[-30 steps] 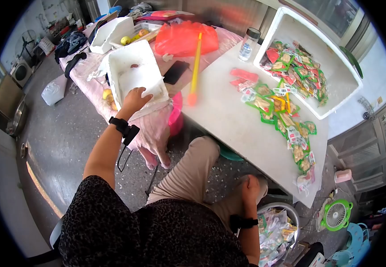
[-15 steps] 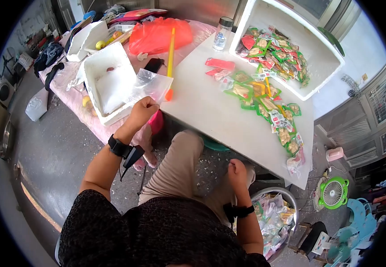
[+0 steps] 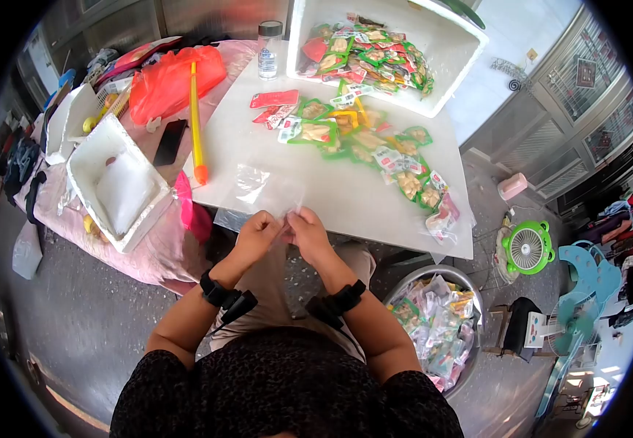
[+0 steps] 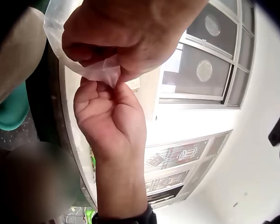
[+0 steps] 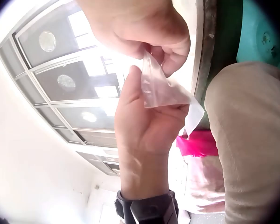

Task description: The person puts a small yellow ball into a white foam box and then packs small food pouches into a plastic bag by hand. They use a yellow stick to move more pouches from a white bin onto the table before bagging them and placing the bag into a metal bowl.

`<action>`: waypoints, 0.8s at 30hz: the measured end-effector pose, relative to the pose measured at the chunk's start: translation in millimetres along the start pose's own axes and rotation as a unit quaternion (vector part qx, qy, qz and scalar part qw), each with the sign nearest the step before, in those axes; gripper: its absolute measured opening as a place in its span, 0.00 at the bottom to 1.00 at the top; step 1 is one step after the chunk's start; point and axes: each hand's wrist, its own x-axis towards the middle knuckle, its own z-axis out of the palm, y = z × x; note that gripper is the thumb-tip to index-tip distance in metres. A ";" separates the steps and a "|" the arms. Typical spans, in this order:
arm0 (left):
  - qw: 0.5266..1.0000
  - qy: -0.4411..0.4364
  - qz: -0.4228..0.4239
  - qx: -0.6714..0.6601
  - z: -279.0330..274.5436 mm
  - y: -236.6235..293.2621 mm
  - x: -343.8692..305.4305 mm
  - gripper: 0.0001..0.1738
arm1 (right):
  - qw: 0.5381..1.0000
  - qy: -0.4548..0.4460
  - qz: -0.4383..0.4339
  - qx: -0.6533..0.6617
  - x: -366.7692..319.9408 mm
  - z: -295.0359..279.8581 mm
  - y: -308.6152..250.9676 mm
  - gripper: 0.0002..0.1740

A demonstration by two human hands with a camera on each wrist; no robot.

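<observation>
In the head view, a clear plastic bag [image 3: 252, 182] spreads over the near edge of the white table [image 3: 232, 146], its mouth drawn toward me. My left hand [image 3: 258, 232] pinches one side of that edge, and my right hand [image 3: 308, 232] pinches it close by, fingertips almost meeting. From the left wrist, the bag [image 4: 102, 73] is bunched between the left hand [image 4: 126, 35] above and the right hand [image 4: 113, 116] below. The right wrist view shows the film [image 5: 161, 88] stretched from the right hand's fingertips across the left hand's [image 5: 151, 126] fingers.
Green food packets [image 3: 408, 182] and red packets [image 3: 274, 98] lie across the table. More fill a tilted foam box [image 3: 444, 58] behind. To the left are another foam box [image 3: 123, 197], a phone [image 3: 170, 142] and a yellow stick [image 3: 195, 124]. A metal basin [image 3: 471, 358] of packets stands at right.
My left hand has brought the plastic bag from the left foam box to the table's front edge. My right hand has risen from my knee and taken hold of the bag. The head view has turned right.
</observation>
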 end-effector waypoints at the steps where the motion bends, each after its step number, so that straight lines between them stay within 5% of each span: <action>1: 1.000 0.013 -0.003 -0.023 -3.3 1.5 4.1 0.11 | 1.000 0.008 0.015 0.015 2.9 -1.3 -1.6 0.08; 2: 0.999 0.026 -0.006 -0.046 -5.3 4.0 8.4 0.11 | 0.999 0.027 -0.003 -0.027 6.3 -3.3 -3.2 0.08; 6: 0.937 0.145 0.224 0.228 1.4 21.5 23.3 0.06 | 0.975 0.021 -0.070 -0.212 21.7 -17.7 -11.8 0.09; 9: 0.863 0.100 0.259 0.421 10.8 17.6 37.2 0.04 | 0.926 0.010 -0.163 -0.341 26.3 -37.2 -27.7 0.11; 16: 0.863 0.015 0.128 0.488 26.4 -15.9 65.1 0.06 | 0.662 0.312 -0.339 -0.591 82.3 -145.3 -85.7 0.18; 19: 0.867 0.010 0.111 0.486 27.0 -14.8 67.0 0.06 | 0.561 0.332 -0.290 -0.701 90.8 -159.8 -107.0 0.19; 24: 0.869 0.014 0.107 0.483 28.4 -13.2 66.4 0.05 | 0.565 0.241 -0.121 -0.780 108.3 -170.0 -121.9 0.16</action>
